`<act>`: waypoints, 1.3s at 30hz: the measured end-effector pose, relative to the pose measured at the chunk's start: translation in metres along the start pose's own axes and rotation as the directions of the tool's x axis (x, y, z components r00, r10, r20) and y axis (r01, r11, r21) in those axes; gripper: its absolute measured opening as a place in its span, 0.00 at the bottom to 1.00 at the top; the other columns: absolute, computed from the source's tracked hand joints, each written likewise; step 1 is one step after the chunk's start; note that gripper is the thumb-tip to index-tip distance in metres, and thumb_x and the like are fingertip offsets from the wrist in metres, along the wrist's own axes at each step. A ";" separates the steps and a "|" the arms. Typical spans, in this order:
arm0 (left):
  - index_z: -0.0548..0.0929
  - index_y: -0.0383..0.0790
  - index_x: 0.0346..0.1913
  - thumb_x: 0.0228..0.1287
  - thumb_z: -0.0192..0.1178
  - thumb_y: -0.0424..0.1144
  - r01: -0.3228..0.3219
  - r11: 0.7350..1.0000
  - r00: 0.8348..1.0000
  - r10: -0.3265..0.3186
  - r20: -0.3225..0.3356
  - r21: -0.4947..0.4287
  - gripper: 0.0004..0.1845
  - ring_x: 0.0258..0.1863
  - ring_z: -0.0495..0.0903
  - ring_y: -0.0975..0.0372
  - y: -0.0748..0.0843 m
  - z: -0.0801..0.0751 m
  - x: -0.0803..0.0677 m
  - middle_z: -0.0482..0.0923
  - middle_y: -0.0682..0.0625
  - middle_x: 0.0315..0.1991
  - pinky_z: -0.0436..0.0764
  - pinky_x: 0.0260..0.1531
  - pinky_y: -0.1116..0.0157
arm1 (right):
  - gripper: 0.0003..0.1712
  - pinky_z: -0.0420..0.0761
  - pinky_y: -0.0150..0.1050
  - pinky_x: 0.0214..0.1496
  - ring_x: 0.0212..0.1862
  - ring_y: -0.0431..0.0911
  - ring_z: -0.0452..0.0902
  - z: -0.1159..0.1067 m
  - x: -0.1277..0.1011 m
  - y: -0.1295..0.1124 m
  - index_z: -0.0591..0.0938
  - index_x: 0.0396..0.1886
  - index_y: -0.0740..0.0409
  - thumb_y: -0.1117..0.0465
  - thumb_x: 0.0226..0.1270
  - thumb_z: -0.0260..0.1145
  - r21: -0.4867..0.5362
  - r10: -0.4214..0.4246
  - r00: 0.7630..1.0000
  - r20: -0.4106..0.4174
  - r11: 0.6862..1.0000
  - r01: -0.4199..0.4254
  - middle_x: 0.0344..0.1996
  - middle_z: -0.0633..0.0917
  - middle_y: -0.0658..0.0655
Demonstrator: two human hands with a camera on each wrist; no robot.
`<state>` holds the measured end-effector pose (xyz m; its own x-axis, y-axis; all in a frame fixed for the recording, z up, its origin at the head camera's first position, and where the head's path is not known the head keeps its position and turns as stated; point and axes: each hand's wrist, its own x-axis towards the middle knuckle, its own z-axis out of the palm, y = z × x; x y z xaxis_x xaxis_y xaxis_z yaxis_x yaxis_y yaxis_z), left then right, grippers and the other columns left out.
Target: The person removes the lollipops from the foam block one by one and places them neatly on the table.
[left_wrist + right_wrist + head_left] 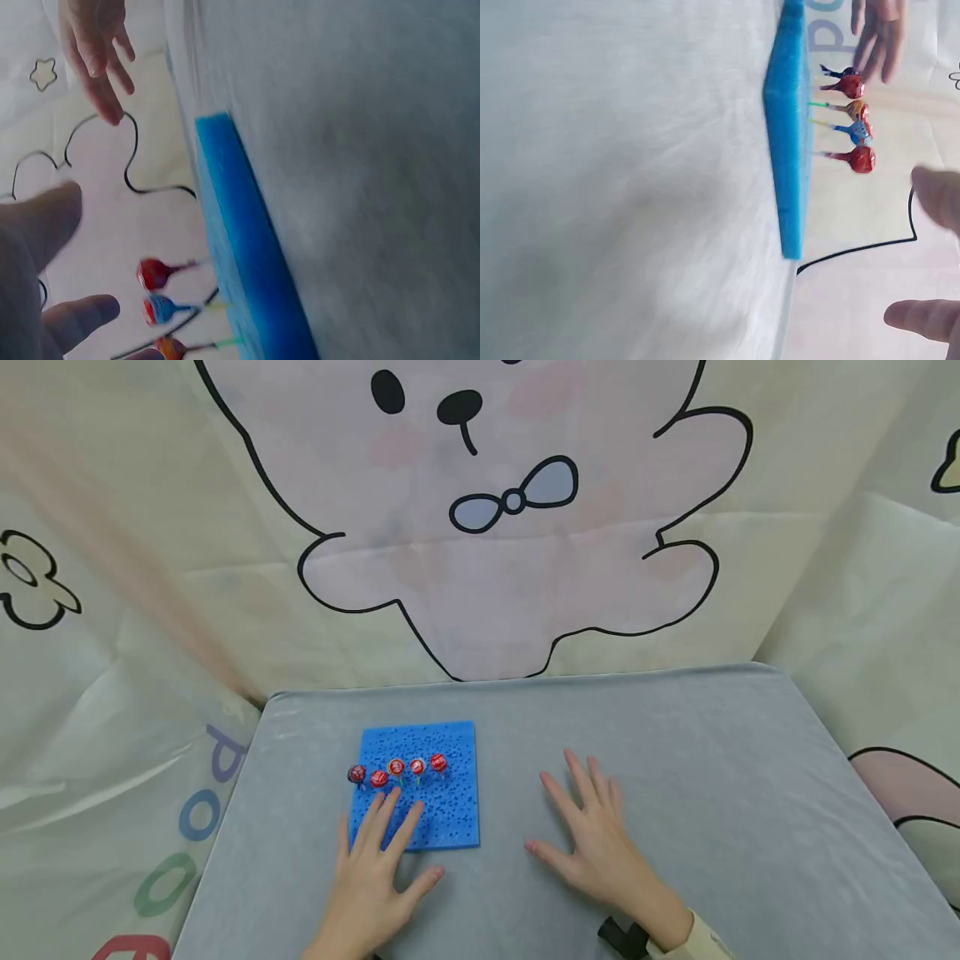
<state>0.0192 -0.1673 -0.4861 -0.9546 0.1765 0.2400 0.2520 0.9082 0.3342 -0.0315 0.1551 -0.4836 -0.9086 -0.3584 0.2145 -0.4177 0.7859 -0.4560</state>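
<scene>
Several wrapped lollipops stand by their sticks in a row in a blue foam block. The rightmost lollipop is red; in the right wrist view a blue-wrapped lollipop and an orange one are beside it. My left hand, fingers spread, hovers over the block's near left edge, its fingertips just short of the lollipops in the head view. It holds nothing. To the right of the block, my right hand is spread above the table and holds nothing.
A grey cloth covers the table. Behind and beside it hang pale fabric sheets printed with a cartoon animal and coloured letters. A dark strap is at the right wrist.
</scene>
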 end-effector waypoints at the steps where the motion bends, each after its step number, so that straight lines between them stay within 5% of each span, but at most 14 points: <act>1: 0.75 0.51 0.75 0.56 0.76 0.62 -0.007 1.000 0.999 0.006 -0.033 -0.020 0.44 0.76 0.64 0.42 -0.004 0.000 -0.001 0.67 0.42 0.77 0.56 0.65 0.22 | 0.49 0.56 0.85 0.67 0.79 0.75 0.51 0.001 0.004 -0.001 0.72 0.77 0.54 0.39 0.60 0.78 0.007 -0.015 1.000 -0.013 1.000 0.015 0.82 0.56 0.66; 5: 0.82 0.43 0.67 0.56 0.79 0.48 -0.013 1.000 0.987 0.008 -0.161 -0.028 0.36 0.65 0.75 0.41 -0.024 -0.001 -0.006 0.76 0.37 0.67 0.66 0.63 0.27 | 0.45 0.66 0.73 0.70 0.76 0.67 0.63 0.005 0.023 -0.012 0.73 0.76 0.54 0.46 0.63 0.78 0.055 -0.055 0.997 -0.047 0.997 0.058 0.79 0.65 0.63; 8: 0.85 0.40 0.63 0.55 0.79 0.43 0.021 1.000 0.980 -0.023 -0.197 -0.016 0.31 0.59 0.79 0.38 -0.040 -0.001 -0.010 0.77 0.34 0.64 0.72 0.58 0.30 | 0.40 0.73 0.65 0.69 0.72 0.60 0.71 0.010 0.042 -0.026 0.75 0.74 0.55 0.49 0.66 0.76 0.115 -0.062 0.997 -0.035 0.991 0.066 0.74 0.73 0.59; 18: 0.85 0.39 0.64 0.63 0.75 0.41 0.190 0.978 0.975 -0.198 -0.103 -0.083 0.27 0.58 0.80 0.39 -0.066 -0.001 -0.007 0.78 0.33 0.61 0.81 0.53 0.37 | 0.30 0.81 0.52 0.68 0.66 0.50 0.81 0.036 0.095 -0.060 0.79 0.71 0.56 0.55 0.72 0.71 0.302 -0.099 0.994 0.040 0.950 0.082 0.65 0.84 0.55; 30: 0.84 0.39 0.65 0.65 0.74 0.42 0.239 0.960 0.969 -0.246 -0.026 -0.148 0.26 0.66 0.76 0.39 -0.073 0.006 -0.007 0.79 0.35 0.64 0.76 0.63 0.37 | 0.23 0.82 0.52 0.66 0.63 0.51 0.83 0.064 0.115 -0.072 0.85 0.63 0.58 0.62 0.69 0.74 0.336 -0.153 0.988 -0.036 0.929 0.156 0.60 0.88 0.55; 39: 0.85 0.39 0.63 0.64 0.75 0.41 0.215 0.960 0.972 -0.227 -0.055 -0.178 0.25 0.65 0.76 0.39 -0.078 0.011 -0.009 0.80 0.34 0.63 0.76 0.62 0.36 | 0.20 0.84 0.51 0.63 0.61 0.51 0.85 0.072 0.115 -0.073 0.87 0.60 0.58 0.65 0.70 0.72 0.359 -0.122 0.992 -0.032 0.925 0.126 0.57 0.89 0.55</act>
<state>0.0063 -0.2359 -0.5244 -0.9767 -0.0557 0.2071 0.0654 0.8423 0.5350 -0.1063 0.0202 -0.4879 -0.8500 -0.4354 0.2965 -0.5025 0.5012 -0.7045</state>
